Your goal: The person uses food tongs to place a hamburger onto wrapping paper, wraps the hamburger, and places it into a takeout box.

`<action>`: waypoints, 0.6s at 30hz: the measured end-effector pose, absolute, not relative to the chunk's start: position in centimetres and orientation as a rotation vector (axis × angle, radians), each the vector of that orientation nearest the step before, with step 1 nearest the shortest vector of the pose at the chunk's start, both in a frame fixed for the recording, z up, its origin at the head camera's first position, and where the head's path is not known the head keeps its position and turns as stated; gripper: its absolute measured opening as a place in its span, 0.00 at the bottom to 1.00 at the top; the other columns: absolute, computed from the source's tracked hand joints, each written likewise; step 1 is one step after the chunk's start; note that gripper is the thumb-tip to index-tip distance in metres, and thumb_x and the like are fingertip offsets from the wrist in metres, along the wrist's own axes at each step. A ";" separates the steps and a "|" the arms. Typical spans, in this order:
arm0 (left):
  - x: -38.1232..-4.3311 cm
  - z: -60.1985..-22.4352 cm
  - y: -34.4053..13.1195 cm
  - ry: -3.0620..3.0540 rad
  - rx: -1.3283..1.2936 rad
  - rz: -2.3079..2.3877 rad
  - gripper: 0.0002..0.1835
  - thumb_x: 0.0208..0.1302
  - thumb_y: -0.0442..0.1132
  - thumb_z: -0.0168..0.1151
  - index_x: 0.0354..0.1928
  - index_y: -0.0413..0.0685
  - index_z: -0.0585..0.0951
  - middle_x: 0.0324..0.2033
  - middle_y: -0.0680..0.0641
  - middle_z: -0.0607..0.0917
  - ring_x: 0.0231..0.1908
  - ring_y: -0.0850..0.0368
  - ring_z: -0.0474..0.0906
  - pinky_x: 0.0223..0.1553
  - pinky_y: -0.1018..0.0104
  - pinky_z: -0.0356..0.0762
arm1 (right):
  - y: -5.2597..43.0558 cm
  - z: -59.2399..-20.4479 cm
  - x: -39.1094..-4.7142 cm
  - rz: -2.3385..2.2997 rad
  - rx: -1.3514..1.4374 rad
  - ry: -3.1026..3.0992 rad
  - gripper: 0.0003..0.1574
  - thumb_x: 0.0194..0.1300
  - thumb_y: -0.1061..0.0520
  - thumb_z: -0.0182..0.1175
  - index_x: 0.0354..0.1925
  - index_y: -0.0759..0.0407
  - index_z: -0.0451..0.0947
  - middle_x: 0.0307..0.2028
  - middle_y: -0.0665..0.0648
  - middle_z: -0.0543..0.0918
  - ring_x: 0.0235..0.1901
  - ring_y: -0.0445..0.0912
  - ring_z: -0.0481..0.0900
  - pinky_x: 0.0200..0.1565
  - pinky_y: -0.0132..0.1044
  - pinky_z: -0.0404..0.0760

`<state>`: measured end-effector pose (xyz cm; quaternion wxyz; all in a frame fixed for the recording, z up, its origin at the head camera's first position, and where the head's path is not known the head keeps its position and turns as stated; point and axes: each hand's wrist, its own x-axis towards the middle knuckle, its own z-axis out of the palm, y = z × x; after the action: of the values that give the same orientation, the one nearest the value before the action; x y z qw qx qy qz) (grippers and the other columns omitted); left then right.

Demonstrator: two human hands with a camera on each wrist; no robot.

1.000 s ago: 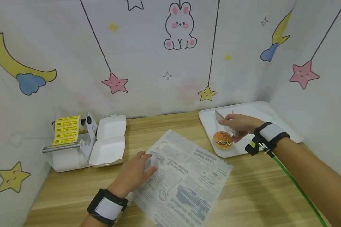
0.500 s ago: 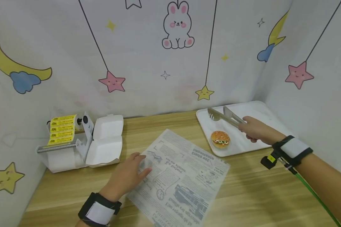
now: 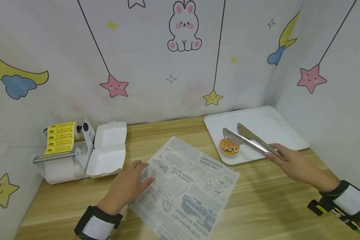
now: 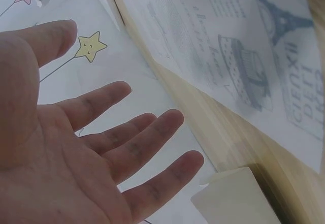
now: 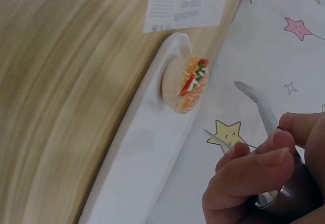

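My right hand (image 3: 294, 165) grips a pair of metal tongs (image 3: 256, 143) whose two arms are spread apart. The tongs point left, and one tip overlaps the burger (image 3: 229, 147) in the head view. This sesame-bun burger, with green, white and red filling, sits at the left front of the white tray (image 3: 276, 125); in the right wrist view a gap shows between burger (image 5: 185, 84) and tongs (image 5: 264, 112). Over the left edge of a printed sheet of wrapping paper (image 3: 186, 190) is my left hand (image 3: 126, 186). Its fingers (image 4: 147, 148) are spread and hold nothing.
At the back left stands a label dispenser (image 3: 60, 150) with a roll of yellow labels. Right beside it lies an opened white takeaway box (image 3: 108, 150). A white curtain with cartoon prints (image 3: 184, 28) rises behind the wooden table (image 3: 258, 206).
My right hand has moved right and toward me, lifting the tongs off the tray, turning them and swinging their tips down toward the burger. The left hand stays by the paper; the view shifts slightly.
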<state>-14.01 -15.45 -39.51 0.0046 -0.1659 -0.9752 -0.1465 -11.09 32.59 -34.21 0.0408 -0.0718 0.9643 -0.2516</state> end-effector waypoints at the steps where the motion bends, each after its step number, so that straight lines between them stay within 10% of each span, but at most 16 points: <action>1: -14.0 -39.5 -15.5 -3.055 -0.519 -0.462 0.32 0.61 0.57 0.59 0.61 0.42 0.75 0.62 0.33 0.71 0.53 0.37 0.75 0.51 0.39 0.72 | 32.7 -34.6 -11.0 -0.769 -0.232 2.948 0.38 0.74 0.40 0.41 0.66 0.68 0.60 0.40 0.63 0.77 0.31 0.50 0.72 0.28 0.40 0.71; 18: -13.8 -39.6 -16.0 -3.043 -0.500 -0.438 0.32 0.60 0.56 0.61 0.60 0.40 0.75 0.61 0.32 0.72 0.52 0.36 0.75 0.50 0.41 0.73 | 32.1 -36.5 -11.0 -0.643 -0.302 2.947 0.40 0.72 0.37 0.42 0.62 0.70 0.63 0.40 0.60 0.79 0.33 0.47 0.73 0.32 0.42 0.73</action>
<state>-13.82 -16.02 -39.61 0.0136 -0.1604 -0.9769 -0.1407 -10.95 32.12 -36.48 0.0552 -0.0994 0.9707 -0.2118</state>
